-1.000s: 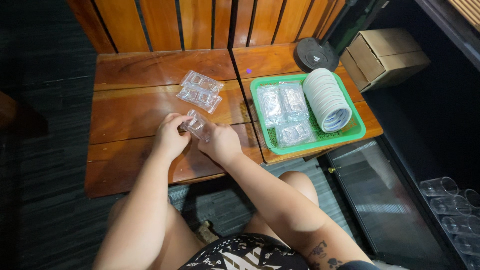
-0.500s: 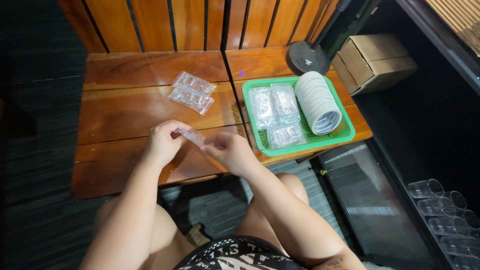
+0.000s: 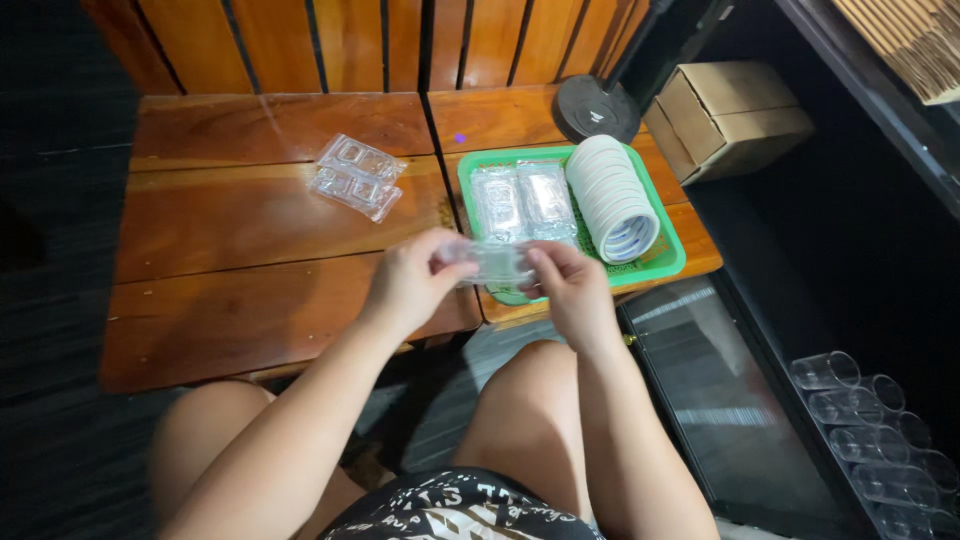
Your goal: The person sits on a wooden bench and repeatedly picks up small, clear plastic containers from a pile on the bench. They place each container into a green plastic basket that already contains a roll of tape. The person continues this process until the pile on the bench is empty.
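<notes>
two low wooden tables [image 3: 250, 230] side by side before a slatted wooden wall [image 3: 380, 40], planks reddish brown, a narrow gap between them. on the right-hand table, near its front right corner, a green plastic tray [image 3: 665, 262] with low walls, overhanging nothing, reaching almost to the front edge. inside the tray, along its right side, a long stack of white lids [image 3: 612, 195] lying on its side; to the left of the stack, two clear plastic packs [image 3: 525, 200] flat on the tray floor, side by side. beyond the right table's right edge, a closed cardboard box [image 3: 725, 115], and at that table's back right corner a dark round base [image 3: 595, 108]. far down to the right, off both tables, a row of clear plastic cups [image 3: 870, 425] lying on dark ground. on the left table, near its back right corner, two more clear blister packs [image 3: 357, 177] overlapping, well apart from the hands. above the front edge, where the two tables meet, left hand [image 3: 415, 280] and right hand [image 3: 565, 285], each pinching one end of a small clear plastic pack [image 3: 495, 262], fingers curled narrow around it, pack lifted off the wood and held level between them, just in front of the tray's front left corner. below, bare knees and a patterned dark garment.
</notes>
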